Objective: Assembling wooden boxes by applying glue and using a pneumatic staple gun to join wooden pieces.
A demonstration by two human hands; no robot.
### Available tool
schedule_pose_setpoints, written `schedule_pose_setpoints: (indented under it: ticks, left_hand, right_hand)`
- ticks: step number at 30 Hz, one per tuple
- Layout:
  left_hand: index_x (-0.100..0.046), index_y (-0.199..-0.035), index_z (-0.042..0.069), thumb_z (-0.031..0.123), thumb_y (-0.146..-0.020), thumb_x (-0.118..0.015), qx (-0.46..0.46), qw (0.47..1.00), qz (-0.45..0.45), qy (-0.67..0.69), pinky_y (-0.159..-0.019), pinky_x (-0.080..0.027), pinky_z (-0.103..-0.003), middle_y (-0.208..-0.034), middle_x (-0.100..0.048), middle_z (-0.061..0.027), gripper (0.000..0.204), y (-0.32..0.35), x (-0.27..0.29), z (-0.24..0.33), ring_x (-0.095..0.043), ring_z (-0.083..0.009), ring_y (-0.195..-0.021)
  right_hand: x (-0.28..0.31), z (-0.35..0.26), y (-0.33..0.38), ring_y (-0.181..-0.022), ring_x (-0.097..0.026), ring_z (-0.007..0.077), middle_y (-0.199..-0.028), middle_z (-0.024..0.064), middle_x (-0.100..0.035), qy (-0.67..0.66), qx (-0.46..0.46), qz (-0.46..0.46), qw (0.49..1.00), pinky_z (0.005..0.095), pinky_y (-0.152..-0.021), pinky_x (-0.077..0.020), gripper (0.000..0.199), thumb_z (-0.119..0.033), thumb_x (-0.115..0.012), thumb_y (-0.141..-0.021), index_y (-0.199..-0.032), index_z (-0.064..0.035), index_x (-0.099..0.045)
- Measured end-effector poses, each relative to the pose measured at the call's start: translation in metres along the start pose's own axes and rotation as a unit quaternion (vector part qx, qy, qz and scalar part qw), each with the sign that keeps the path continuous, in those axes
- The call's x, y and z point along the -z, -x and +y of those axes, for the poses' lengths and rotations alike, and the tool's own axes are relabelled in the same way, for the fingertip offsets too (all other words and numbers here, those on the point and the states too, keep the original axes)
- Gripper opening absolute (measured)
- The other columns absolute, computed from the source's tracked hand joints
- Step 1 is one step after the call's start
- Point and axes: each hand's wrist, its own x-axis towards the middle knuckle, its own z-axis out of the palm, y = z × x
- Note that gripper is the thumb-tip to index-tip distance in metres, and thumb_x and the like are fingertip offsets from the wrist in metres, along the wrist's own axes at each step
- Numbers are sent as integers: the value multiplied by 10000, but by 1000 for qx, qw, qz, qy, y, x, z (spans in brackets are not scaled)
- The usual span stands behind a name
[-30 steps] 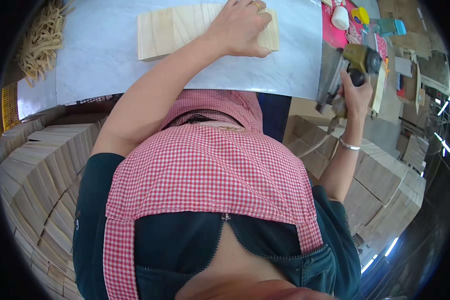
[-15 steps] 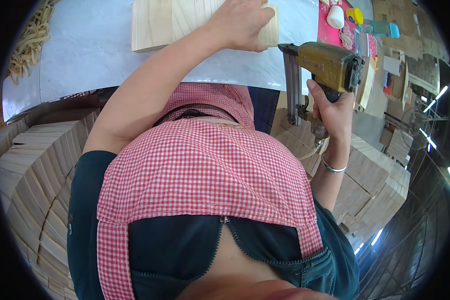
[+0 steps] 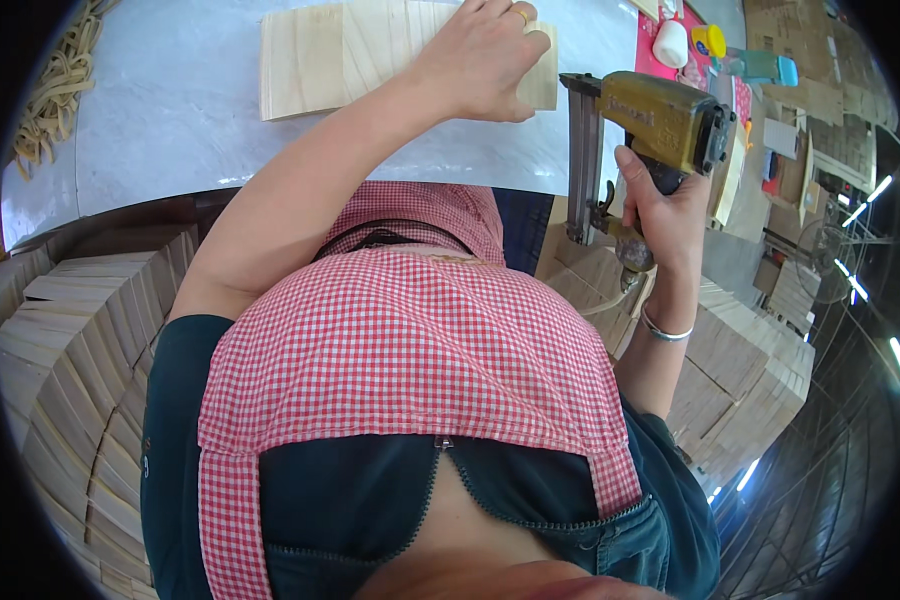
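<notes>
A pale wooden board [image 3: 315, 65] lies flat on the white-covered table [image 3: 185, 140]. Across its right part, my left hand [image 3: 490, 60] grips it, with the thumb at the near edge and curled fingers toward the far side; the hand hides some of the wood. In my right hand [image 3: 670, 215] is a yellow-brown pneumatic staple gun [image 3: 655, 115], held by its dark handle. Its long grey magazine [image 3: 583, 165] points toward me, and the nose hangs just right of the board's end, apart from it. An air hose joins the handle's lower end.
Stacks of wooden boards stand at my left [image 3: 80, 370] and right [image 3: 730, 375]. Tan bands [image 3: 55, 90] are heaped at the table's far left. Beyond the gun are a white bottle [image 3: 670, 45], a yellow-lidded jar [image 3: 708, 40] and a teal container [image 3: 765, 67].
The table and board sit slightly lower in the picture, and more of the board's far edge shows. Both hands keep their holds; the staple gun stays nearly in place.
</notes>
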Motion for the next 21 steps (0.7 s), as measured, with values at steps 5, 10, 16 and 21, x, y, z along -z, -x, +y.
schedule_pose_setpoints:
  ticks: [5,10,16,21]
  left_hand:
    - [-643,-961,24,362,-696,-789,24,999,-48,2,-966,-422,-444,-1076,-582,-190,454,-1,6,3,-531,-342,-1040]
    - [-645,-967,22,350,-703,-786,30,998,-54,6,-977,-419,-441,-1088,-587,-190,445,-2,8,5,-530,-341,-1050]
    - [-640,-997,20,344,-708,-785,26,998,-50,10,-1011,-406,-433,-1127,-585,-198,458,-2,9,2,-527,-347,-1091]
    - [-630,-997,41,349,-678,-817,27,999,1,-19,-1027,-403,-424,-1176,-585,-181,481,3,-5,0,-530,-337,-1125]
  right_hand:
    - [-4,-1,-9,-394,-467,81,-539,7,-554,23,-13,-16,1000,229,-371,-355,193,-129,-775,-885,-806,8,-665]
    - [-5,-5,-12,-388,-469,84,-531,6,-547,18,-28,-14,999,227,-370,-364,191,-133,-780,-880,-820,9,-667]
    - [5,-9,-23,-380,-468,89,-529,11,-550,12,-33,-57,998,223,-370,-370,199,-157,-772,-890,-862,13,-672]
    - [13,-21,-38,-375,-466,92,-525,10,-555,33,-25,-84,996,220,-372,-368,213,-178,-764,-900,-886,14,-673]
